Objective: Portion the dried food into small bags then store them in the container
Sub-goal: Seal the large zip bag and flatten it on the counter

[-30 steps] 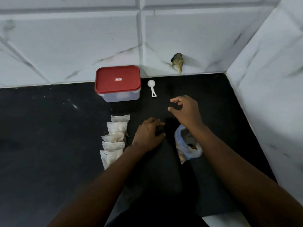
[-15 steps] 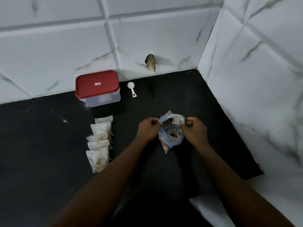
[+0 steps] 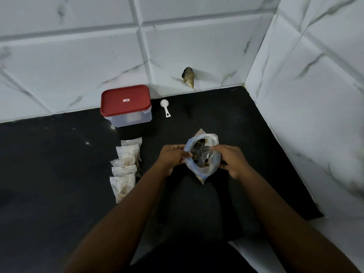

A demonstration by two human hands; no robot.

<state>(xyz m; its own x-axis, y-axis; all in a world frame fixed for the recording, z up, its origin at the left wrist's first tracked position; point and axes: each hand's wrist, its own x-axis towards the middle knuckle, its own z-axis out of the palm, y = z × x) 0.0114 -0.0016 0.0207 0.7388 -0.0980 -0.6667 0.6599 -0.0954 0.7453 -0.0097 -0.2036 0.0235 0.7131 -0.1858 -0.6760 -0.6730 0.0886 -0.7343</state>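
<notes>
Left hand and right hand hold food bag mouth open.

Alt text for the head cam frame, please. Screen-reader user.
A left hand and right hand hold open a clear, blue-rimmed plastic bag of dried food at a black countertop. Left of it lies a row of five small filled clear bags; beyond them sit a closed red-lidded clear plastic container and a white plastic scoop.

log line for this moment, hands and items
left hand: grips large bag rim | right hand: grips opposite rim | large bag: open | container: lidded | scoop: beside container | small bags: filled, in row
</notes>
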